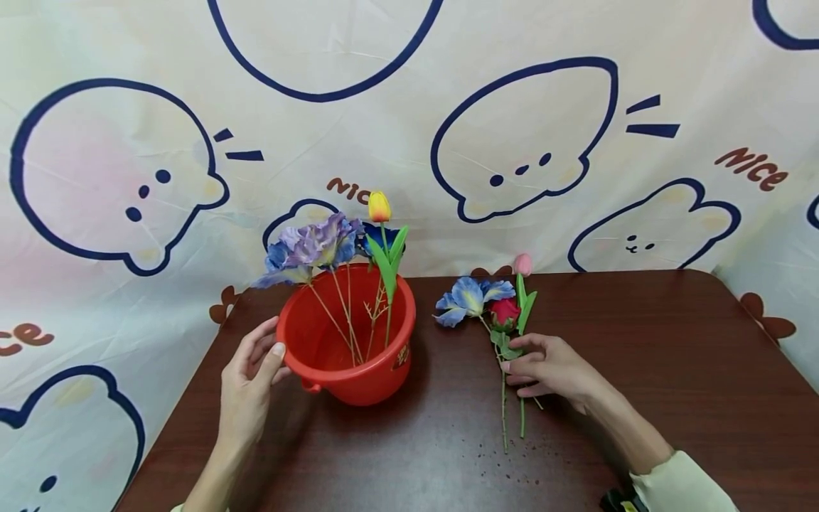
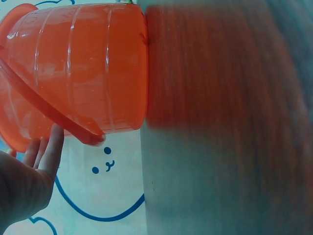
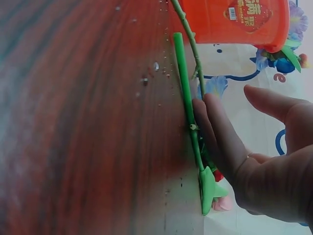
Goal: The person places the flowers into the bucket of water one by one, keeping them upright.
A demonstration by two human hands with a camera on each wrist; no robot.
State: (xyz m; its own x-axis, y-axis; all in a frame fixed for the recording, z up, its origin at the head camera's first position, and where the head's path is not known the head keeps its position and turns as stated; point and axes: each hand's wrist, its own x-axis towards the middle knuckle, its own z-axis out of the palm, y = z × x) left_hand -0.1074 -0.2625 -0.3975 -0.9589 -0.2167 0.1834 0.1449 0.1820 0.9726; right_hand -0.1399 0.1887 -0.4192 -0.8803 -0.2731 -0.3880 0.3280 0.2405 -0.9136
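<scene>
A red plastic bucket (image 1: 348, 380) stands upright on the table. Inside it are several artificial flowers, among them a purple-blue flower (image 1: 323, 242), a dark blue flower (image 1: 374, 238) and a yellow-orange tulip (image 1: 379, 208). My left hand (image 1: 246, 384) holds the bucket's left rim, thumb at the edge and fingers against the outer wall by the handle (image 2: 54, 110). Right of the bucket lie a blue flower (image 1: 470, 297), a red rose (image 1: 505, 313) and a pink tulip (image 1: 523, 265). Over their stems (image 3: 183, 83) is my right hand (image 1: 553, 366), fingers extended and thumb apart; contact is hard to tell.
Small dark crumbs (image 1: 505, 455) are scattered on the brown table (image 1: 672, 370) near the stem ends. A black object (image 1: 617, 501) sits at the front edge by the right sleeve. Behind the table hangs a cartoon-printed cloth (image 1: 512, 107).
</scene>
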